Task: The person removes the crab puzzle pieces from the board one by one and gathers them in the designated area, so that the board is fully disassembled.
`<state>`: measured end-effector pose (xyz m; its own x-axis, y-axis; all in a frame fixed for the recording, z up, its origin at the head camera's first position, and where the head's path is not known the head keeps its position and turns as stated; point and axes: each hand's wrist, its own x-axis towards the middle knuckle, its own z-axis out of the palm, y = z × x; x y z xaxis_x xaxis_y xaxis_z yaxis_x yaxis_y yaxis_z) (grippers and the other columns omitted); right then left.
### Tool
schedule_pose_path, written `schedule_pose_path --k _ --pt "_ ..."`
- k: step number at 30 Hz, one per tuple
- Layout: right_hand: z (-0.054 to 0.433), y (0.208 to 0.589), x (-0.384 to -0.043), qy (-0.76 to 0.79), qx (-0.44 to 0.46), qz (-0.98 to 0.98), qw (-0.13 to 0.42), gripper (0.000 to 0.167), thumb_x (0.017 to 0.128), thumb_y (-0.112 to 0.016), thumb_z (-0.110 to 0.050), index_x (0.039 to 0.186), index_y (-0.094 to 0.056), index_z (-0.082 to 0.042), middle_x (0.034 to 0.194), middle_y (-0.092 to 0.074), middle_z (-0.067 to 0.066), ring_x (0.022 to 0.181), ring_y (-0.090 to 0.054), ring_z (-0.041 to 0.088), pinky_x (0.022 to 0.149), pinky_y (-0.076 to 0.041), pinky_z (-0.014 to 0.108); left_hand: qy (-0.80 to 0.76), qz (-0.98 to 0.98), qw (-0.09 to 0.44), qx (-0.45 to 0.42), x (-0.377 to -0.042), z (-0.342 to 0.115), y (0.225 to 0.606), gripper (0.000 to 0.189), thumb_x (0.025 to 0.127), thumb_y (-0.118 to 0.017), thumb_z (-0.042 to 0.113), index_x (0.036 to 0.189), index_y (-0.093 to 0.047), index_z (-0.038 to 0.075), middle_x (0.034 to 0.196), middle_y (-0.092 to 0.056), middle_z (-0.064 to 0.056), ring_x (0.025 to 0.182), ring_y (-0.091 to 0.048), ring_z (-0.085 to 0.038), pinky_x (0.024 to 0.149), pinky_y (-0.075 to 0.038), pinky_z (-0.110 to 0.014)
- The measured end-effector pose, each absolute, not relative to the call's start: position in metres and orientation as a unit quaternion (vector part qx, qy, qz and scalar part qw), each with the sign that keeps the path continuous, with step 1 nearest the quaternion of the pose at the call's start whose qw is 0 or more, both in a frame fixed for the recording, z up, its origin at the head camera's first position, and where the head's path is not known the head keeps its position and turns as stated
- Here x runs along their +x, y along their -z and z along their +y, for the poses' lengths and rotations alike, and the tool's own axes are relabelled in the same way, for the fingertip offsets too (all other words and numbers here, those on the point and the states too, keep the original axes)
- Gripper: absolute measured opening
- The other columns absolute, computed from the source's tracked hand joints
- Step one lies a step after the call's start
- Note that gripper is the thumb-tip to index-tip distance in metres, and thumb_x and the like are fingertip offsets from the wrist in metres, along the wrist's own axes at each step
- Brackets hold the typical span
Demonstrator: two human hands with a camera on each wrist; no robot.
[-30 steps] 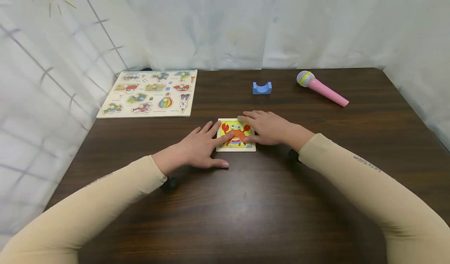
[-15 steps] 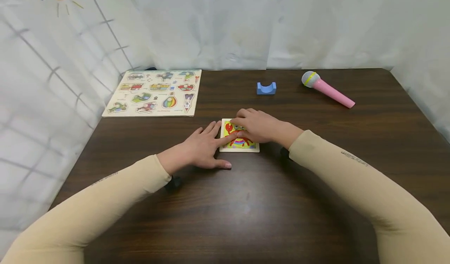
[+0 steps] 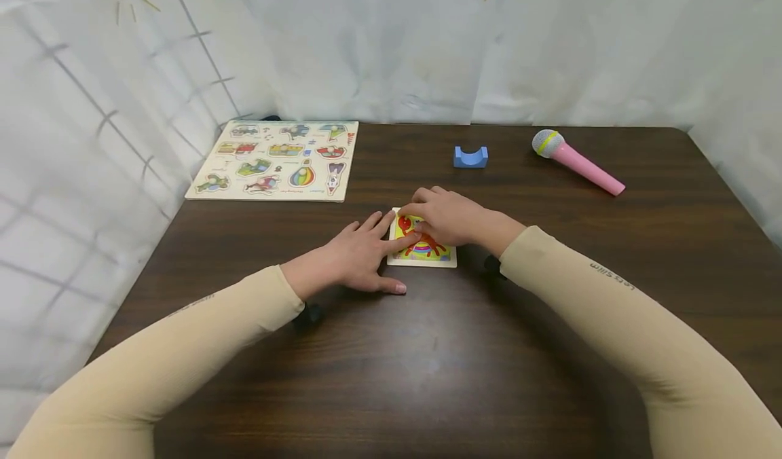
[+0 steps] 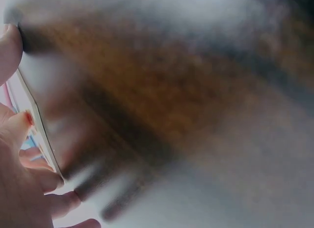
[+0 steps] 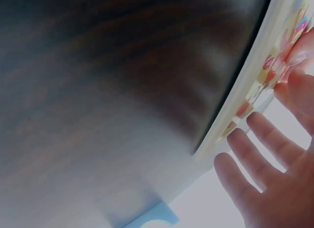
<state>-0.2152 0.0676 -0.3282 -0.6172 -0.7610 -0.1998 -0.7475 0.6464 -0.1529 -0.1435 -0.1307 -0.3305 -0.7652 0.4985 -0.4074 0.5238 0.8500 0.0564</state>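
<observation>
A small square crab puzzle (image 3: 421,263) with a pale wooden frame lies flat on the dark table. My left hand (image 3: 360,255) is spread at its left side, the index finger reaching across the picture and another fingertip at the upper left corner. From the right, my right hand (image 3: 458,218) arches over the puzzle and covers its upper right part. Its index fingertip is near the top left and its thumb over the crab. In the right wrist view, the thumb (image 5: 301,49) and index finger sit close together at the picture, the other fingers loosely extended beyond the frame's edge.
A large peg puzzle board (image 3: 275,167) with vehicle pieces lies at the back left. A blue block with a curved notch (image 3: 470,160) stands behind the hands. Farther right lies a pink toy microphone (image 3: 588,167). White curtains (image 3: 397,45) hang around the table's far edges.
My right hand has slid left over the puzzle and its fingers have drawn in, covering more of the crab. The left hand keeps its place on the puzzle; the whole view has shifted slightly.
</observation>
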Motion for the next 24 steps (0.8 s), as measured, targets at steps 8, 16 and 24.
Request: schedule_pose_path --k 8,16,24 --pt "0.0655 0.3283 -0.2174 -0.028 -0.435 0.894 0.102 0.055 0.097 -0.069 -0.023 0.15 -0.054 -0.026 0.139 -0.057 0.012 0.125 -0.055 0.033 0.109 -0.048 0.049 0.042 0.938 0.209 0.275 -0.1444 -0.1285 0.3297 0.096 0.086 -0.059 0.076 0.163 -0.013 0.043 0.172 -0.005 -0.02 0.157 -0.014 -0.046 0.117 -0.031 -0.065" --pt "0.068 0.3239 -0.2179 -0.152 -0.501 0.852 0.015 0.065 0.089 -0.08 -0.023 0.148 -0.054 -0.027 0.135 -0.063 0.01 0.122 -0.059 0.033 0.104 -0.05 0.047 0.046 0.937 0.221 0.268 -0.1441 -0.1252 0.3277 0.096 0.086 -0.059 0.076 0.163 -0.014 0.042 0.172 -0.003 -0.02 0.157 -0.014 -0.047 0.118 -0.029 -0.065" --pt "0.0603 0.3206 -0.2206 -0.229 -0.545 0.804 -0.066 0.061 0.091 -0.078 -0.023 0.145 -0.052 -0.029 0.133 -0.064 0.007 0.12 -0.061 0.031 0.102 -0.05 0.043 0.052 0.935 0.229 0.264 -0.145 -0.1245 0.3263 0.095 0.087 -0.06 0.075 0.163 -0.014 0.041 0.172 -0.005 -0.02 0.157 -0.012 -0.046 0.119 -0.028 -0.066"
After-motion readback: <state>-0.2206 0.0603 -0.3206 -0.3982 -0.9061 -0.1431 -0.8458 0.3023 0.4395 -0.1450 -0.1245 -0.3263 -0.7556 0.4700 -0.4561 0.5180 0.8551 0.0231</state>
